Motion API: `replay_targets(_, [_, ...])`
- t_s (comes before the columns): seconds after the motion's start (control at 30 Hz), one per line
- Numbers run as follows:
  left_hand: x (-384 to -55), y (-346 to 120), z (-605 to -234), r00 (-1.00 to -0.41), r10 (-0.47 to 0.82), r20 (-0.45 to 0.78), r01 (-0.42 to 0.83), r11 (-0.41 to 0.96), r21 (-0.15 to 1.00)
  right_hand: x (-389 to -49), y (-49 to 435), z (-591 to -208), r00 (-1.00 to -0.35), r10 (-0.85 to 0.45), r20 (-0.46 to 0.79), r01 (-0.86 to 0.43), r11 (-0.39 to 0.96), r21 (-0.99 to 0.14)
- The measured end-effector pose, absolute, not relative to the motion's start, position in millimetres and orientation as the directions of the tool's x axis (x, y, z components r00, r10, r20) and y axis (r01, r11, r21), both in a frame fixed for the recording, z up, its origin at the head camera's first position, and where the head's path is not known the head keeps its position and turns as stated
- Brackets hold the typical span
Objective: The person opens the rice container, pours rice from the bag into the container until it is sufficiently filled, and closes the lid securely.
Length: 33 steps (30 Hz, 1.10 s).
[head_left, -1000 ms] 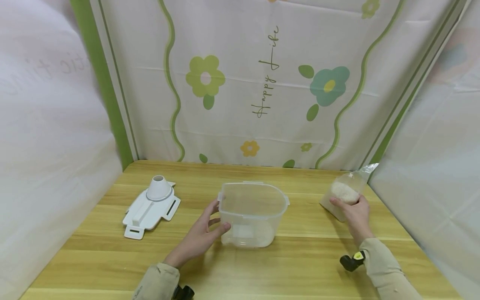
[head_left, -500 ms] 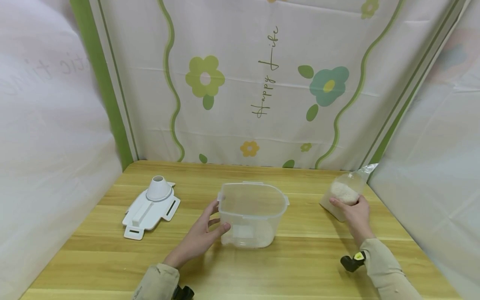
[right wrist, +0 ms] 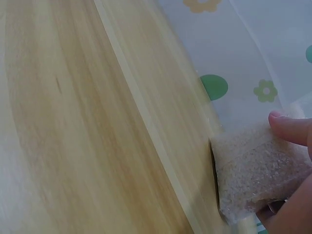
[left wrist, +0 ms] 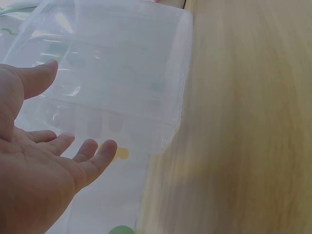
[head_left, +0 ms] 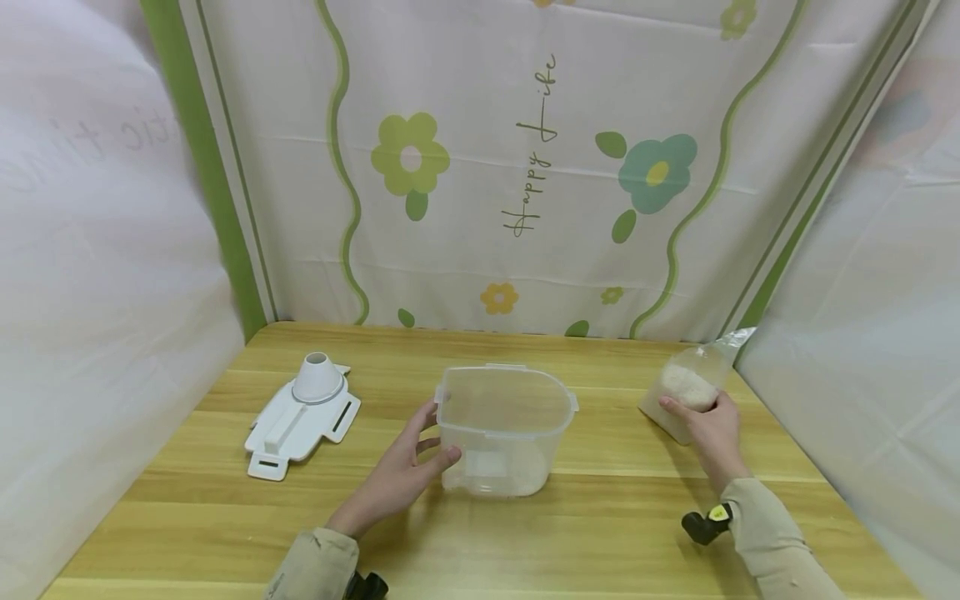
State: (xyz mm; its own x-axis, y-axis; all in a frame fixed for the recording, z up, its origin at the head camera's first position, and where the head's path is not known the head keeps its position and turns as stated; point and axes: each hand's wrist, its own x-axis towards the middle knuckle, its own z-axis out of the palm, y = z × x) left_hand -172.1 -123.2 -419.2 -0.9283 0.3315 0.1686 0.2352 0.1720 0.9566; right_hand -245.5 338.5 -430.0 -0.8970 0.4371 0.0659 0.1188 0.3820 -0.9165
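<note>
A clear plastic storage container (head_left: 510, 404) without a lid stands upright mid-table, with some whitish contents low inside. My left hand (head_left: 401, 471) lies against its left side, fingers spread and relaxed, the thumb towards the front wall. The left wrist view has the same hand (left wrist: 53, 146) with its palm off the container wall (left wrist: 122, 73). On the right, my right hand (head_left: 712, 433) grips a clear bag of rice (head_left: 686, 385) that leans on the table, its loose top pointing up and right. Grains show through the bag (right wrist: 258, 170) in the right wrist view.
A white lid (head_left: 311, 429) with slotted side flaps and a cone-shaped spout (head_left: 318, 379) lies at the left of the wooden table (head_left: 600, 533). Printed curtains (head_left: 480, 167) enclose the back and both sides.
</note>
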Motion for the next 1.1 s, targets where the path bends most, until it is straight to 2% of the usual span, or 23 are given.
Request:
replay_targets(0.47, [-172.2,-123.9,-420.0,-0.925,0.339,0.172,0.239,0.166,0.957,-244.7,336.5,-429.3,-0.898,0.434,0.064,0.110,0.365,-0.925])
replay_targets(1.1, [-170.3,-123.9,-418.5,-0.931,0.331,0.154,0.222,0.178,0.958,-243.7,336.1,-430.4,-0.896,0.430,0.113,0.090,0.424,-0.901])
